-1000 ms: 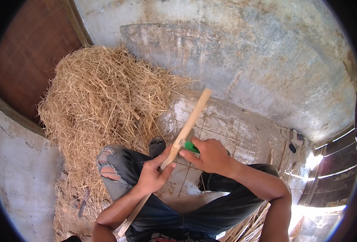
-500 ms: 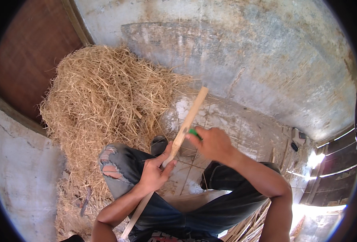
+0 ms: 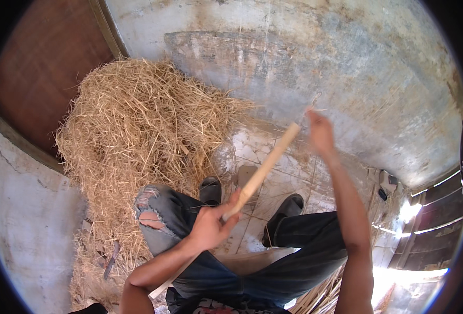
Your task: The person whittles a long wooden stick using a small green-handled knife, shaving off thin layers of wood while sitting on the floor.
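A long, flat wooden strip (image 3: 265,172), pale and squared, slants up and away across my lap. My left hand (image 3: 210,227) is wrapped around it near the middle, and its lower end passes under my left forearm. Beyond the strip's far end, my right hand (image 3: 321,133) is raised, closed and blurred by motion. The green-handled knife that it gripped half a second ago is hardly visible in the blur. A thin, pale curl shows by its fingertips.
A large heap of straw (image 3: 147,120) lies at the left, against the stained wall (image 3: 346,63). Dark sandals (image 3: 289,206) rest on the dirty tiled floor. A grey block-like thing (image 3: 387,180) sits far right; thin sticks (image 3: 317,290) lie by my right thigh.
My right hand has swept up and away along the strip, past its far end. The strip's far end has swung right and lower, with my left hand still gripping it.
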### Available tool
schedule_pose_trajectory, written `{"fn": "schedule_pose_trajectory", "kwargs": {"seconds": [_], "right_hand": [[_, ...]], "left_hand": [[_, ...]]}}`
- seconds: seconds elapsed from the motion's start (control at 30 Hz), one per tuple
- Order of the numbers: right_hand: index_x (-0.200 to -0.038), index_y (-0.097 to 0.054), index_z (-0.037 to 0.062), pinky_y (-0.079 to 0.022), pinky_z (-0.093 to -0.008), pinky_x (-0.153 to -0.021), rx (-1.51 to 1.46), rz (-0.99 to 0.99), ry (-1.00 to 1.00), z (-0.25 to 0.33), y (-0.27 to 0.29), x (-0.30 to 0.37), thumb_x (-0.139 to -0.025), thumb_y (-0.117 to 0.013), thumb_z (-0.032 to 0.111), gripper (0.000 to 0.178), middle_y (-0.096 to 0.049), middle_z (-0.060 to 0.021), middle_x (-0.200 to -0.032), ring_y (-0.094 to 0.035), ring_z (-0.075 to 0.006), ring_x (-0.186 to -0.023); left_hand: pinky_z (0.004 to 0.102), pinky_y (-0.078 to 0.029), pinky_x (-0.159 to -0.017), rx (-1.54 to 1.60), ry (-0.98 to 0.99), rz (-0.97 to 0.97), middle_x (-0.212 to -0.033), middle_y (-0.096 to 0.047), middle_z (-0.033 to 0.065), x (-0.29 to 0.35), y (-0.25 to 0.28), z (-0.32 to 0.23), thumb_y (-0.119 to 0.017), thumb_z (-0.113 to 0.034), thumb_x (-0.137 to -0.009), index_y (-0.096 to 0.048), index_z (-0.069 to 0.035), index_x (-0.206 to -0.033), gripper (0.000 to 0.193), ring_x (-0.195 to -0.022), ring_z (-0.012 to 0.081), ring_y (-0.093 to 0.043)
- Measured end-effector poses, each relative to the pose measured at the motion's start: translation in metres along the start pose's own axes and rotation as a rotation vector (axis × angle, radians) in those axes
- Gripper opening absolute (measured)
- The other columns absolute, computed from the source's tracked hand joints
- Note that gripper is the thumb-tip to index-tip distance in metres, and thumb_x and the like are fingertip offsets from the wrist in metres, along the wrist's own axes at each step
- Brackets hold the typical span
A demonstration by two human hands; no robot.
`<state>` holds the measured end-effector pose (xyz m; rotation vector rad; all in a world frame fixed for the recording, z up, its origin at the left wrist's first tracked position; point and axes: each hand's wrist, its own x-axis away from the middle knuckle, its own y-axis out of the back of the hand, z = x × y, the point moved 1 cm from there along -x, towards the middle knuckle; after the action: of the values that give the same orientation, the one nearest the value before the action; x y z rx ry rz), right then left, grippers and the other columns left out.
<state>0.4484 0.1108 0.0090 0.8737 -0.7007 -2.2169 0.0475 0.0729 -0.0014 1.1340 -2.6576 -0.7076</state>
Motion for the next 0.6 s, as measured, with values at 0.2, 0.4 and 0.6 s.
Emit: {"fn": "schedule_pose_trajectory", "kwargs": {"seconds": [0.2,0.4,0.6], "right_hand": [[-0.1,-0.071,-0.0045,-0.048,-0.0407,-0.078,-0.021,0.031,-0.139,-0.023,0.045,-0.004,-0.102,-0.055,0.056,0.063,-0.065,-0.0198,-0.079,-0.06,-0.0293,-0.079],[-0.096,-0.069,-0.0035,-0.042,-0.0363,-0.063,-0.307,0.305,-0.124,0.042,0.019,0.045,-0.098,-0.066,0.052,0.055,-0.051,-0.0066,-0.065,-0.047,-0.016,-0.066],[-0.088,-0.067,-0.0013,-0.038,-0.034,-0.054,-0.293,0.361,-0.049,0.062,0.011,0.06,-0.096,-0.07,0.051,0.053,-0.048,-0.002,-0.061,-0.043,-0.0136,-0.058]], "left_hand": [[0.0224,-0.046,-0.056,0.056,0.01,-0.059,-0.075,-0.07,0.0124,0.0,-0.003,0.01,-0.074,-0.007,-0.091,-0.056,-0.004,-0.146,0.058,-0.059,0.0006,-0.05],[0.0296,-0.05,-0.053,0.014,-0.041,-0.066,-0.078,-0.07,0.0217,0.0,0.001,-0.002,-0.073,-0.009,-0.091,-0.057,-0.003,-0.144,0.056,-0.046,0.016,-0.059],[0.0233,-0.046,-0.054,0.011,-0.046,-0.07,-0.074,-0.07,0.0119,0.001,-0.005,0.009,-0.075,-0.007,-0.09,-0.055,-0.004,-0.147,0.061,-0.058,0.002,-0.049]]}}
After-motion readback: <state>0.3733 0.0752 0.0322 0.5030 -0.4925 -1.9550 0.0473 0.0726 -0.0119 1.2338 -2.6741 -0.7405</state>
